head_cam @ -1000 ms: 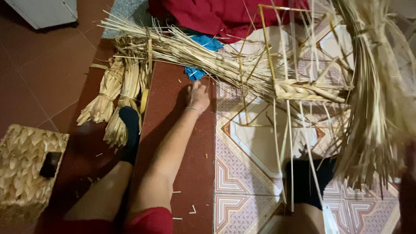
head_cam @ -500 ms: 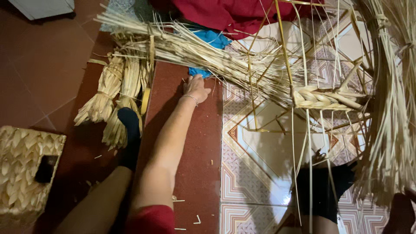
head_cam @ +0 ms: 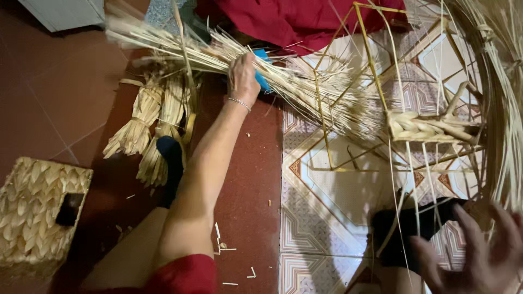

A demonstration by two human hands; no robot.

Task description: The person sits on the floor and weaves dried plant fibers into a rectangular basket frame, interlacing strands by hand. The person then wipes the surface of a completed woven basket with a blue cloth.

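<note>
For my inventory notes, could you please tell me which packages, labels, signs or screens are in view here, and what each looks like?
No labels, signs or screens show.
Woven straw box: bottom left on the red floor, boxy, pale tan, with a dark slot in its top; the only container in view.
Left hand: on the long straw bundle, far from that box.

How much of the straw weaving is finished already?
Done: a woven basket sits by the leg, and short tied bundles lie on the red floor. In hand: the left hand reaches onto the long loose straw pile, while the right hand is at a half-made piece with only a small woven patch. Left: most of its strands hang loose, unwoven.
</note>
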